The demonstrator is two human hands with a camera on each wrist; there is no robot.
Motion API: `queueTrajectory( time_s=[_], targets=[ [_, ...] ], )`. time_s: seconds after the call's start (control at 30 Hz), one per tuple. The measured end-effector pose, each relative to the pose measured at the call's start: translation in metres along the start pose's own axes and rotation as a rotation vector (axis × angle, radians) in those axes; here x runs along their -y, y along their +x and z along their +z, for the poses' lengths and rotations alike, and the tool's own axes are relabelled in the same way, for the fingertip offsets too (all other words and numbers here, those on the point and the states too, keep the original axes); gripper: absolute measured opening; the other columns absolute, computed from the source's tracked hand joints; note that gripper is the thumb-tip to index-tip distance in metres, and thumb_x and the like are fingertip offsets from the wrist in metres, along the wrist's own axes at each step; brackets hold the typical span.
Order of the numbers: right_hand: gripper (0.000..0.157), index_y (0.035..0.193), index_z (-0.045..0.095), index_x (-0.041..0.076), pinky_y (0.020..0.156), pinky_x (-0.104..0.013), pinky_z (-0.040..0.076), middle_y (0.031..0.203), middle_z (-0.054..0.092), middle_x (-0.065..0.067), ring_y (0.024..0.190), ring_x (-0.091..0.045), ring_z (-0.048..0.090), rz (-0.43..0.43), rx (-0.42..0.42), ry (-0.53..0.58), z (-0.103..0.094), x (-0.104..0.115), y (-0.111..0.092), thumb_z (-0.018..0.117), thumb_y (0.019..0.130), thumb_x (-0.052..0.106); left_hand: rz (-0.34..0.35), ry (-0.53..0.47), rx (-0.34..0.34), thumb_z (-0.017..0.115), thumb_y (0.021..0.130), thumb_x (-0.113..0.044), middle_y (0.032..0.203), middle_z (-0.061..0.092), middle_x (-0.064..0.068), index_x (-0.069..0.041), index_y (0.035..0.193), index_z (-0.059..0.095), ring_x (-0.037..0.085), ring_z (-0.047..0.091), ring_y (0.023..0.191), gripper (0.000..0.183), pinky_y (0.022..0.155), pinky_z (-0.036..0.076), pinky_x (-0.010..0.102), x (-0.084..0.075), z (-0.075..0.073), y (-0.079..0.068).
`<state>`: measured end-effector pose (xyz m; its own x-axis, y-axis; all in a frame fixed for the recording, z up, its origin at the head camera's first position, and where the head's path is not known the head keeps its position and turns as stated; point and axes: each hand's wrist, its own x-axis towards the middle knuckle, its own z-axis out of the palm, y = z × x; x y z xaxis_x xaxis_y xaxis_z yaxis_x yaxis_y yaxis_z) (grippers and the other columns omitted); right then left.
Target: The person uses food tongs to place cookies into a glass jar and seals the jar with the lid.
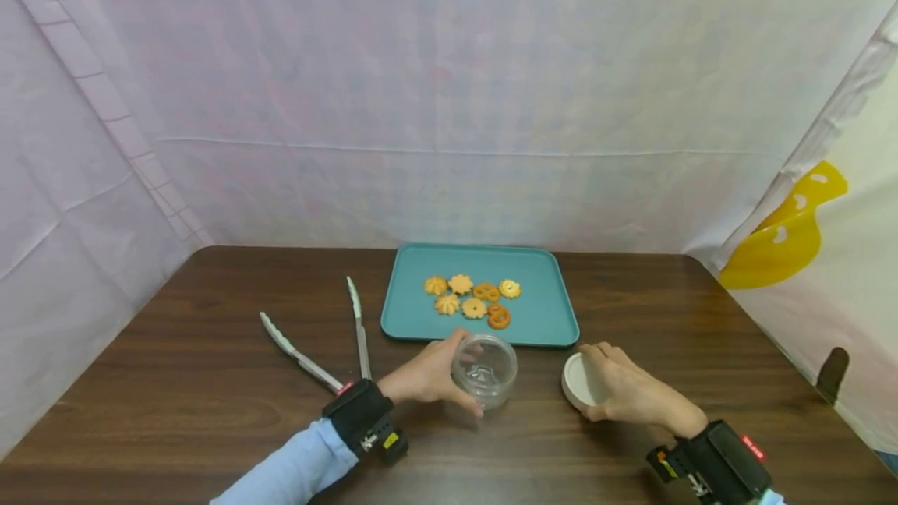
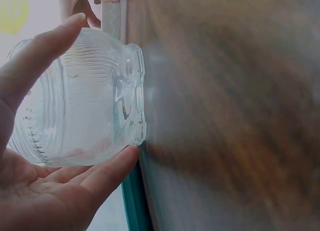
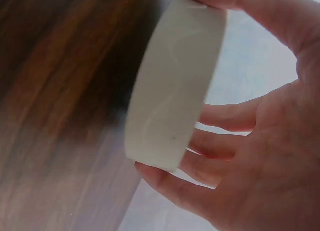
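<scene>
My left hand (image 1: pixel 431 372) grips a clear glass jar (image 1: pixel 486 371) from its left side, thumb and fingers spread around the wall. The jar stands upright on the table with its open mouth up, and I see no food in it. In the left wrist view the jar (image 2: pixel 87 101) shows a ribbed wall and a thick base. To the right, my right hand (image 1: pixel 624 390) holds a round white lid (image 1: pixel 578 382) by its rim. The right wrist view shows the side of the lid (image 3: pixel 175 86) between thumb and fingers, close over the table; whether it touches I cannot tell.
Behind the jar lies a teal tray (image 1: pixel 543 287) with several cookies (image 1: pixel 461 284) and pretzels (image 1: pixel 499 316). Metal tongs (image 1: pixel 309 365) lie spread at the left, partly behind my left wrist. A white curtain (image 1: pixel 449 100) hangs along the table's back edge.
</scene>
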<state>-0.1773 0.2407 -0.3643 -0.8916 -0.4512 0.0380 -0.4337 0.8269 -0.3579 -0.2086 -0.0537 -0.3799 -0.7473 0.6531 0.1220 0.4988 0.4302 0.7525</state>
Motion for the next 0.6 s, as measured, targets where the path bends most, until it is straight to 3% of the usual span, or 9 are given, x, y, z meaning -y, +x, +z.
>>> queueTrajectory(
  time_s=[0.2,0.43,0.6],
  targets=[
    [0.082,0.118,0.042,-0.013,0.065,-0.041,0.048,0.105,0.051,-0.022,0.091,-0.033,0.047,0.040,0.031,-0.015,0.002,-0.004,-0.001,0.079,0.059,0.030,0.003,0.013,0.003,0.083,0.054,-0.024,0.120,0.056,0.021,0.001,0.116,0.039,0.032,0.051,0.107,0.080,0.092,0.043,0.048,-0.001,0.001,0.001],
    [0.088,0.121,0.040,-0.014,0.065,-0.045,0.049,0.109,0.049,-0.029,0.092,-0.037,0.047,0.056,0.030,0.003,0.004,-0.008,-0.002,0.078,0.060,0.038,-0.024,0.005,-0.001,0.083,0.054,-0.024,0.118,0.056,0.023,-0.001,0.119,0.037,0.031,0.054,0.106,0.083,0.092,0.044,0.048,-0.004,0.003,0.002],
    [0.092,0.127,0.036,-0.013,0.075,-0.055,0.048,0.120,0.043,-0.034,0.105,-0.046,0.042,0.061,-0.056,0.021,0.003,0.002,0.000,0.067,0.069,0.051,-0.026,-0.017,0.012,0.083,0.054,-0.024,0.120,0.055,0.024,-0.001,0.122,0.036,0.031,0.053,0.107,0.086,0.092,0.043,0.048,-0.004,0.002,0.001]
  ],
)
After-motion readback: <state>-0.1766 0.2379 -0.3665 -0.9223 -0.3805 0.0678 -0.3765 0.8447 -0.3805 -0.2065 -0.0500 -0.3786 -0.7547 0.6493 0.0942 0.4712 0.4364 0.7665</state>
